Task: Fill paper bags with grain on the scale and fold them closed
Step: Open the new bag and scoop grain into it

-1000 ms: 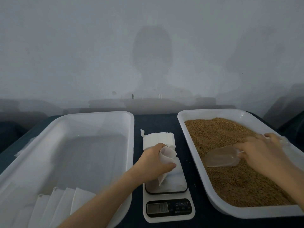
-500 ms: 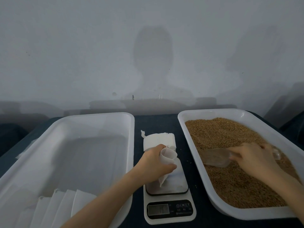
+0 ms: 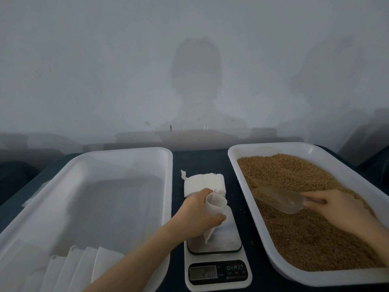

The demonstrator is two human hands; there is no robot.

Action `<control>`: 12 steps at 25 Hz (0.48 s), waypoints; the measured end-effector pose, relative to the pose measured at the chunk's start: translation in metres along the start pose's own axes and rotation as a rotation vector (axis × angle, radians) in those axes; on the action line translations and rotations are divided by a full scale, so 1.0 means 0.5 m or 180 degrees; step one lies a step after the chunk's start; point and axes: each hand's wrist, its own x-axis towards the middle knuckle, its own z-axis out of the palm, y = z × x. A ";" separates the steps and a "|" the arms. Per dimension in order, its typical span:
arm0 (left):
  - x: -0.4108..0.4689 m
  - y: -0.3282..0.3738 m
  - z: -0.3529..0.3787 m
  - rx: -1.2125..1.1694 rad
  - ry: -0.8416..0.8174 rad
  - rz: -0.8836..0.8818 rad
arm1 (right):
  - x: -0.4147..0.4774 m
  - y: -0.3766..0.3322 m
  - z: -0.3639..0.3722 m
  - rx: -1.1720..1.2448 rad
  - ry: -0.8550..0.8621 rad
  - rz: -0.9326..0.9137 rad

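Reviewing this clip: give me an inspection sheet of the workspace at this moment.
Surface: dark table, a few stray grains beside the scale.
Job's things: paper bag held open on the scale; clear scoop in the grain tray; bag stack behind the scale; flat bags in the left tray.
Clutter: nothing seen.
Grippers: left hand grips the bag; right hand holds the scoop handle.
Cables: nothing seen.
Surroundings: plain wall with the person's shadow.
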 end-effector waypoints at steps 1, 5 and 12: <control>0.000 0.000 0.000 -0.0002 -0.0013 -0.0008 | -0.004 -0.001 -0.003 0.0057 -0.0008 -0.0002; -0.001 0.002 0.000 0.0026 -0.0015 -0.0016 | -0.010 -0.002 -0.012 0.0165 -0.0020 0.0009; -0.001 0.001 0.000 0.0045 -0.0003 0.0024 | -0.031 -0.001 -0.024 0.0289 0.0155 -0.0154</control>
